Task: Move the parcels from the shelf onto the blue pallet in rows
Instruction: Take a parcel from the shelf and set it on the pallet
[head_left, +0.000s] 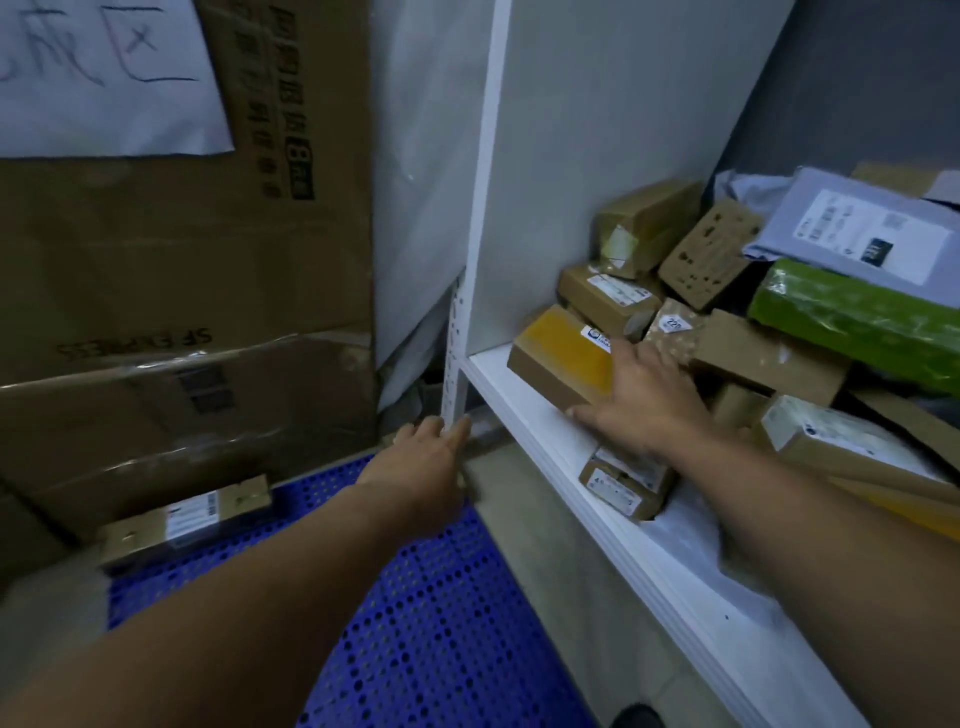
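A white shelf (524, 415) on the right carries a heap of parcels. My right hand (644, 400) lies on a brown box with yellow tape (558, 353) at the heap's left end, thumb at its near edge and fingers spread over its top. My left hand (426, 462) hangs in the air below the shelf's front corner with fingers relaxed, holding nothing. The blue perforated pallet (436, 623) lies on the floor below. One long brown parcel with a white label (187, 519) rests on the pallet's far left edge.
The heap holds several brown boxes, a green wrapped parcel (857, 317), a grey mailer bag (862, 228) and a small labelled box (623, 483) near the shelf's front edge. Large flattened cardboard boxes (182, 286) lean against the wall behind the pallet. A white upright post (457, 353) stands at the shelf's corner.
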